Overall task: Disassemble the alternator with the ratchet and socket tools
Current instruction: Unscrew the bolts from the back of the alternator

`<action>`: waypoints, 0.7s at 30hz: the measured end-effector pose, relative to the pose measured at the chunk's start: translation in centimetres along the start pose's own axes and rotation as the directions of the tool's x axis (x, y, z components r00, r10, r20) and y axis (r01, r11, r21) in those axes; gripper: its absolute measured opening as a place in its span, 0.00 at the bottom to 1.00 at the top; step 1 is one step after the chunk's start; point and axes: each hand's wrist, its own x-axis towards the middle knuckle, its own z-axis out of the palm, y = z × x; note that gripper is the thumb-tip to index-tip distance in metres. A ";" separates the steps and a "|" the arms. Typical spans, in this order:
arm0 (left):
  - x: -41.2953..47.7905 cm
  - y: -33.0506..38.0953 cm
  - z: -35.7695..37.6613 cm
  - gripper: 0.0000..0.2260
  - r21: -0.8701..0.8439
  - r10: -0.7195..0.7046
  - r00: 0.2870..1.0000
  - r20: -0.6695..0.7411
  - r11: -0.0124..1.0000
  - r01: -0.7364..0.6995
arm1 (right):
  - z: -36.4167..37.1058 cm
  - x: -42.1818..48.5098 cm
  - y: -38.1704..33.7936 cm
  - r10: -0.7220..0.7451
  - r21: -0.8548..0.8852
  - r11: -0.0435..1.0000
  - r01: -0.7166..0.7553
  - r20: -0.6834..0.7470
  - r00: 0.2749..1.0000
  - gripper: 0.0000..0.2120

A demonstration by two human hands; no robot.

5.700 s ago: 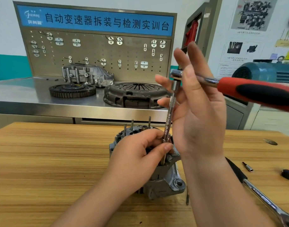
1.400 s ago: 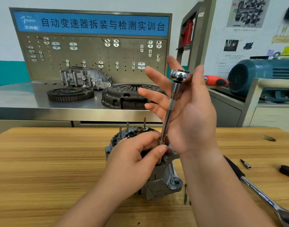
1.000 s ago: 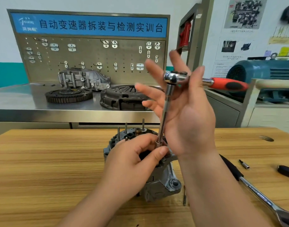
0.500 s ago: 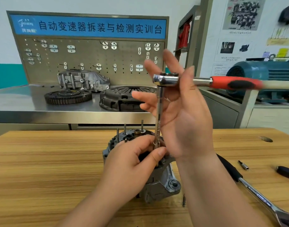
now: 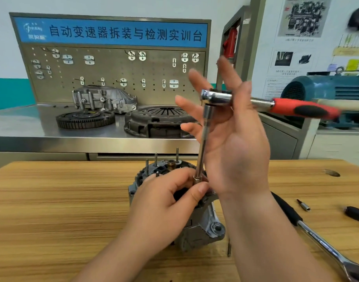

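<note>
The left hand (image 5: 166,206) is pinching the long bar (image 5: 203,143) low down, aiming it at the alternator (image 5: 197,233). The right hand (image 5: 233,143), open, is steadying the ratchet (image 5: 216,97) on top.

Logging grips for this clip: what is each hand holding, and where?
Left hand pinches the extension at its bottom end, on the alternator. Right hand grips nothing: fingers straight, ratchet neck in its thumb crook.

Polished metal is seen on the ratchet (image 5: 216,97); dull cast metal on the alternator (image 5: 199,231); grained wood on the surface (image 5: 62,210).
</note>
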 end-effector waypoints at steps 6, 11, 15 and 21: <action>0.1 0.1 0.0 0.08 -0.054 -0.037 0.999 0.022 0.998 0.038 | 0.0 0.0 0.0 -0.066 -0.105 0.992 0.065 -0.009 0.998 0.15; 0.3 0.0 -0.1 0.06 -0.095 -0.064 0.998 0.030 0.993 0.066 | 0.0 0.0 -0.2 -0.149 -0.259 0.951 0.171 0.101 0.984 0.15; 0.1 -0.1 -0.2 0.06 -0.045 -0.019 0.999 0.046 0.999 0.021 | -0.2 0.3 0.0 0.067 -0.011 0.998 -0.067 0.024 0.997 0.21; 0.2 0.1 -0.2 0.02 -0.091 -0.058 0.998 0.036 0.994 0.061 | -0.3 0.2 0.1 0.004 -0.087 0.996 -0.002 0.020 1.000 0.17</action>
